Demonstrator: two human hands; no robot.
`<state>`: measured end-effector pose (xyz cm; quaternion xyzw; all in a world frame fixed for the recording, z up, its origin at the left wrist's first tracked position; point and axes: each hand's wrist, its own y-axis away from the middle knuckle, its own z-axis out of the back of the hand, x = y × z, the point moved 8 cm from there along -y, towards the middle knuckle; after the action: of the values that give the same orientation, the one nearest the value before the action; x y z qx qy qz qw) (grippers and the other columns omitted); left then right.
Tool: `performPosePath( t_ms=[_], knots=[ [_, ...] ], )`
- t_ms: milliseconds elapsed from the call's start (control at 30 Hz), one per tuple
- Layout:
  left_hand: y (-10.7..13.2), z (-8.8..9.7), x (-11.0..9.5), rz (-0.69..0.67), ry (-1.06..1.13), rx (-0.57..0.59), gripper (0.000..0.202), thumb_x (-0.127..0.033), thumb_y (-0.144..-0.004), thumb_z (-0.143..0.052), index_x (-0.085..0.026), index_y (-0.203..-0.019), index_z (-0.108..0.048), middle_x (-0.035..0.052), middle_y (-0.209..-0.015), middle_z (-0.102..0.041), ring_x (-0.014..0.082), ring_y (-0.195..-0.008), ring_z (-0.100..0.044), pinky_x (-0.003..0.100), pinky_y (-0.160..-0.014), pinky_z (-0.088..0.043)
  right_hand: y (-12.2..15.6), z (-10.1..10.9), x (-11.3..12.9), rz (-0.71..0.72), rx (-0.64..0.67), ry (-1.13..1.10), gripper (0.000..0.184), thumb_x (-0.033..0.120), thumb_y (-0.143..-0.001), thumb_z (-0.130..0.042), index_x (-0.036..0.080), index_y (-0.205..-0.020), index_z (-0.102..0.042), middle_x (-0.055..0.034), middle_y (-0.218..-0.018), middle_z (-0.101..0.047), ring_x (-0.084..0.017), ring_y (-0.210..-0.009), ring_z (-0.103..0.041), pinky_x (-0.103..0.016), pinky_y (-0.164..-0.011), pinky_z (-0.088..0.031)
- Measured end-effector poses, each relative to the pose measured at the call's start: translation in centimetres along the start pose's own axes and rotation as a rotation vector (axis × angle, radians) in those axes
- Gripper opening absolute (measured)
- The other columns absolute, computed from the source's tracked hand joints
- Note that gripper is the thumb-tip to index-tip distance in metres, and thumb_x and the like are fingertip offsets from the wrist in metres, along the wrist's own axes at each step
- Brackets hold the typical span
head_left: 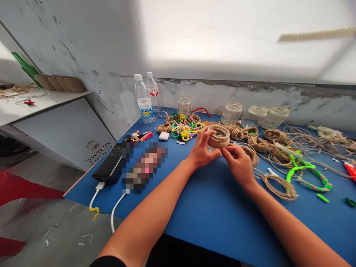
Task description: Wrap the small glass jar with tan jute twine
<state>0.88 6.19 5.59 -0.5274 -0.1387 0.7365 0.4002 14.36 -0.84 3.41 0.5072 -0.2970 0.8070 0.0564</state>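
A glass jar (218,138) is tilted above the table, its outside wound with brown twine and its open mouth facing up toward me. My left hand (201,150) is closed around the jar's left side, fingers behind and thumb under it. At the jar's lower right edge, my right hand (239,163) is closed in a pinch on the twine; the strand between its fingertips is hardly visible. Just right of that hand lie loose coils of twine (279,186). Beyond the jar, a tangle of coloured fuzzy stems (185,130) rests on the blue table (205,207).
Several glass jars (231,112) stand along the wall. Two plastic bottles (144,100) are at the back left. Nearer are keys (137,137), a white earphone case (164,136), a black power bank (108,163) and a blurred-out object (144,168), with white cables over the edge. Green stems (308,174) lie right.
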Motion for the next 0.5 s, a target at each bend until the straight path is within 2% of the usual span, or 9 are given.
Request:
performPosePath(
  t_ms=[300,500],
  knots=[
    [0.05,0.07,0.08,0.019,0.016,0.013,0.059,-0.032,-0.071,-0.071,-0.022,-0.119,-0.039,0.012,-0.146,-0.032,0.024,-0.145,-0.027,0.044,-0.122,-0.027,-0.23,0.01,0.78,0.101,0.031,0.126,0.033,0.052,-0.083,-0.06,0.02,-0.08,-0.068,-0.0097,-0.108,-0.065,-0.024,-0.103,-0.06,-0.041,-0.094,-0.045],
    [-0.26,0.21,0.1,0.017,0.033,0.002,0.058,-0.027,-0.068,-0.072,-0.022,-0.116,-0.04,0.0112,-0.144,-0.034,0.026,-0.144,-0.028,0.046,-0.121,-0.027,-0.26,-0.1,0.77,0.106,0.043,0.134,0.036,0.054,-0.083,-0.059,0.019,-0.078,-0.067,-0.0122,-0.123,-0.061,-0.028,-0.123,-0.052,-0.045,-0.105,-0.037]
  ],
)
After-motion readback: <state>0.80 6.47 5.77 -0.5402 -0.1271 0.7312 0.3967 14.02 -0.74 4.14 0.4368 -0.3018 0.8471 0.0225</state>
